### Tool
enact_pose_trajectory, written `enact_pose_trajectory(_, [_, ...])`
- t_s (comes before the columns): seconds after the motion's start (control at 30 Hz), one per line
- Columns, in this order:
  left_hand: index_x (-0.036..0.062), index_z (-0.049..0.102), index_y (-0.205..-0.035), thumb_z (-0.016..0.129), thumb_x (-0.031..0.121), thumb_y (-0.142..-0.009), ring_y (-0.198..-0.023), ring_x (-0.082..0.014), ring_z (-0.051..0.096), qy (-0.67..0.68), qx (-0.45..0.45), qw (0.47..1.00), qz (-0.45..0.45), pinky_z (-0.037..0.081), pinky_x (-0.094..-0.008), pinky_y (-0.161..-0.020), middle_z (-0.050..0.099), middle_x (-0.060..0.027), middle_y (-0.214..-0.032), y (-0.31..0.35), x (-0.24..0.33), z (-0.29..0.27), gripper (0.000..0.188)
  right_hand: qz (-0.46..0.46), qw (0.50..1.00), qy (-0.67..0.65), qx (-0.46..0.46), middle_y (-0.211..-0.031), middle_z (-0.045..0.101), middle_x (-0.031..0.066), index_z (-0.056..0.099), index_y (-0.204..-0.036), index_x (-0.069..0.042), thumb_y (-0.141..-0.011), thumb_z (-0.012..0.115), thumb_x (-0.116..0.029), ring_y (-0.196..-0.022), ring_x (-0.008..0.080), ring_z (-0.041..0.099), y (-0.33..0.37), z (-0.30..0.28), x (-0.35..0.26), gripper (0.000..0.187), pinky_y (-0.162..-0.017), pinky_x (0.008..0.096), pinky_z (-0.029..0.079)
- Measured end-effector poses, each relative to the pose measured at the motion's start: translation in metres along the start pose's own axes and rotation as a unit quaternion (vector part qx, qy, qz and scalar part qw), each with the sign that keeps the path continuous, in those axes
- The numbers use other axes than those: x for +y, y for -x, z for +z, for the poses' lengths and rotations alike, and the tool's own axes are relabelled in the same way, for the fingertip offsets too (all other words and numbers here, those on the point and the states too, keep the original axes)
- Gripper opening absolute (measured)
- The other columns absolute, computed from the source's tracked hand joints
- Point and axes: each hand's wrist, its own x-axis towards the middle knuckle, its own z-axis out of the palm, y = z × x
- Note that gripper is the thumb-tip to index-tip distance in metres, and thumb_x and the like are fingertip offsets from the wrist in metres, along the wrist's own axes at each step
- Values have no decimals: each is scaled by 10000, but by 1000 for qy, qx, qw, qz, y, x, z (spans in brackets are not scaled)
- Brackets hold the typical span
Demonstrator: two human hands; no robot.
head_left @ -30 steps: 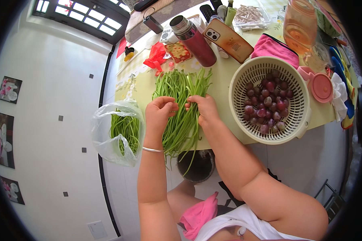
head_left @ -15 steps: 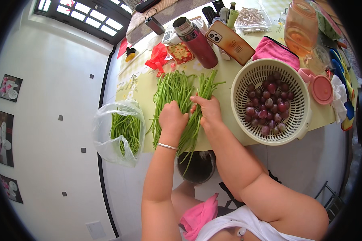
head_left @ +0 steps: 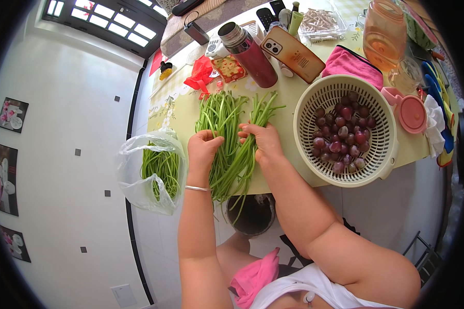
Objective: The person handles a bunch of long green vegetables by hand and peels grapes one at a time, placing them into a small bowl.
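A large pile of long, thin green vegetable stems (head_left: 224, 116) lies on the table in front of me. My left hand (head_left: 203, 148) has a silver bangle at its wrist and pinches stems at the pile's left edge. Around a smaller bunch of the same stems (head_left: 246, 154), on the right of the pile, my right hand (head_left: 263, 140) is closed. The lower ends of this bunch hang past the table edge above a dark bucket (head_left: 251, 215). More green stems fill an open clear plastic bag (head_left: 160, 198) on the left.
A cream colander (head_left: 304, 149) of dark red grapes stands right of my right hand. Behind the stems are a red thermos (head_left: 258, 64), a phone (head_left: 294, 54), a pink cloth pouch (head_left: 353, 67) and red plastic (head_left: 200, 74). Farther right are a pitcher (head_left: 384, 38) and a pink lid (head_left: 412, 115).
My left hand has moved left, from the middle of the pile to its left edge. My right hand keeps its grip on the smaller bunch, nearly in place.
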Motion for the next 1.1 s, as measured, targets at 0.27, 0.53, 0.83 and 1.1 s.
enact_pose_trajectory(0.27, [-46,704,-945,751,71,-767,-560,-49,494,-31,-101,994,34,394,-215,-506,619,4,-698,22,16,14,218,56,994,-38,-88,-912,638,115,577,-1042,22,-752,690,19,-781,222,638,0,3,5,310,-663,354,528])
enact_pose_trajectory(0.53, [-68,673,-1041,675,58,-851,-659,-88,580,-41,-50,992,112,482,-227,-610,672,-48,-822,47,16,18,228,46,996,-21,-72,-870,647,112,567,-1047,21,-768,660,58,-735,222,651,-10,-4,15,296,-639,349,537])
enact_pose_trajectory(0.83, [-29,648,-1011,568,-8,-892,-695,-119,576,189,340,912,131,496,-245,-653,659,-83,-925,120,-57,-36,146,65,996,-14,-60,-853,660,122,575,-1015,30,-772,645,59,-716,222,661,-20,-6,14,254,-631,344,542])
enact_pose_trajectory(1.1, [-23,573,-854,520,7,-831,-581,-131,480,295,486,822,32,385,-235,-528,552,-76,-727,151,-166,-85,65,115,985,30,-125,-796,666,136,620,-889,27,-809,620,-34,-737,256,663,-39,-15,16,101,-656,374,548])
